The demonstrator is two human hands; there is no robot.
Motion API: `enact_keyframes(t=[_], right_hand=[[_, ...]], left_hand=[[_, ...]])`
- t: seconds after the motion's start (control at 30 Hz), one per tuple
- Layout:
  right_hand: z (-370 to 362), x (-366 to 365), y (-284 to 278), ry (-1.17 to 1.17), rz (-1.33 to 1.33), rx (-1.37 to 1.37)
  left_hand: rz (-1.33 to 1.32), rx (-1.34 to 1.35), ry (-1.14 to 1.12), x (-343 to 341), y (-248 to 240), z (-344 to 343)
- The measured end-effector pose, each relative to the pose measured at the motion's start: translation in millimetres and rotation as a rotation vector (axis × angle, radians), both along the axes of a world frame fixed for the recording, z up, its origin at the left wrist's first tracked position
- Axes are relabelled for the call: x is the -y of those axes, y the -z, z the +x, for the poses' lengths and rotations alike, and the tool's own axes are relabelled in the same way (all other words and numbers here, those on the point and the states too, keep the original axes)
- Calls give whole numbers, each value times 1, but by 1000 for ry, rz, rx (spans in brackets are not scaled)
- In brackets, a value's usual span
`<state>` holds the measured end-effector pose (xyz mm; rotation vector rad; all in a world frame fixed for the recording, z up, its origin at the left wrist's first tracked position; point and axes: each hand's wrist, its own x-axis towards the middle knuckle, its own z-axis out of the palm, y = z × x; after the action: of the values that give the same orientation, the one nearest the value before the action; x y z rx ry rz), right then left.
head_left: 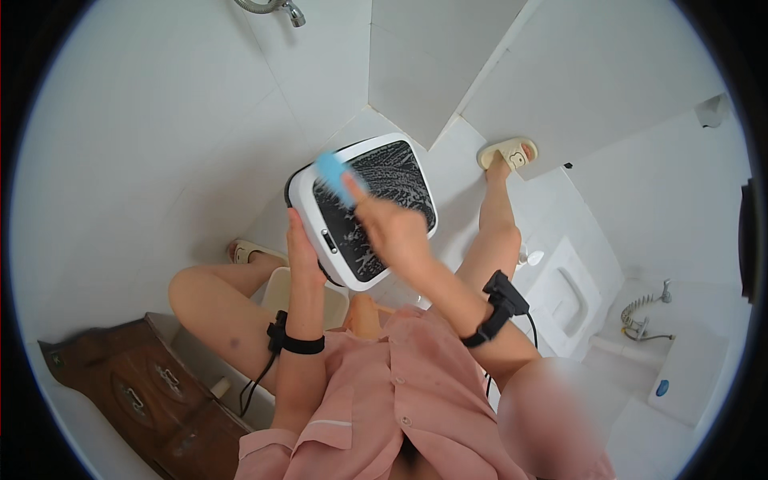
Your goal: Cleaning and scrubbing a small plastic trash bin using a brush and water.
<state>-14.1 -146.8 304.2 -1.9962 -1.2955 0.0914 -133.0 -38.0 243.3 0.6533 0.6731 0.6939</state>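
Note:
My left hand [303, 250] grips the near left edge of a white, rounded-rectangular lid-like piece [360, 282], with some of its fingers hidden beneath. A black panel fills the top of this piece, streaked with white foam, and a small dark catch or button sits on its rim. The piece is held tilted over the floor, between my knees. My right hand [394, 232] is closed around a light-blue scrubber [334, 178], pressed over the panel's far left corner. Motion blurs the scrubber, so its exact kind cannot be made out.
Below my left forearm stands a cream bin-like container [276, 290]. A brown cabinet [152, 392] is at the lower left. White walls rise ahead, with a metal shower fitting [294, 14]. To the right are a squat toilet [566, 300] and a coiled hose [638, 312].

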Motion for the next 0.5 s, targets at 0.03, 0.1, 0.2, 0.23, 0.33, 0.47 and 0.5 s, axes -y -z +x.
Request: enact_keyframes(t=[0.03,0.1,0.2,0.23,0.33,0.47,0.5], right_hand=[[22,-4,1,124,-5,44],[60,0,-2,335,-199,-181],[39,2,5,222,-158,-49],[17,2,7,89,48,-7],[13,-1,-3,50,97,-23],[67,-4,8,339,-175,-176],[48,-8,8,238,-113,-103]], left_hand=[[-41,30,-3,1,-3,1],[-25,51,3,-1,-5,4],[206,-112,53,-5,-7,2],[204,-111,35,-4,-8,1],[133,-55,16,-5,-15,8],[244,-226,6,-4,-5,8],[294,-254,14,-6,-4,8]])
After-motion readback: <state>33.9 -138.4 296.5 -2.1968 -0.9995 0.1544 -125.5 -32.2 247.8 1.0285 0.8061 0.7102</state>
